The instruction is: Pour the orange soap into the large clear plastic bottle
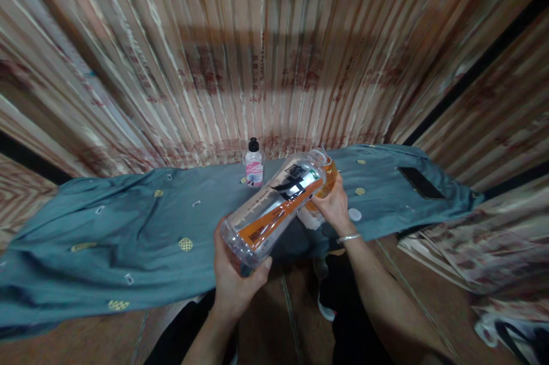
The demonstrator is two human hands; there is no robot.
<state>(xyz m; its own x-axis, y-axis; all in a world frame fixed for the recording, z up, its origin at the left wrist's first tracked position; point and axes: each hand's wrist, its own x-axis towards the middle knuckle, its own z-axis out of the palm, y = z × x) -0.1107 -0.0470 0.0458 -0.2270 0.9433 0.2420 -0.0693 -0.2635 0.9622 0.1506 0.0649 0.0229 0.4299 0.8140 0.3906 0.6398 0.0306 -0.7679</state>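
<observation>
A large clear plastic bottle (261,205) with an orange band and black lettering is tilted, its base low on the left and its neck up at the right. My left hand (235,279) is closed around the base. Near the neck, my right hand (332,205) is closed round an orange-tinted clear bottle (329,175), which is partly hidden behind the large one. Whether the two bottle mouths touch, I cannot tell. A round white cap (354,214) lies on the cloth just right of my right hand.
A small bottle (254,167) with a black cap and pink label stands behind the large bottle. A black phone-like slab (420,183) lies on the right of the blue-green cloth (146,222) covering the table. Patterned curtains (274,67) hang behind and at the sides.
</observation>
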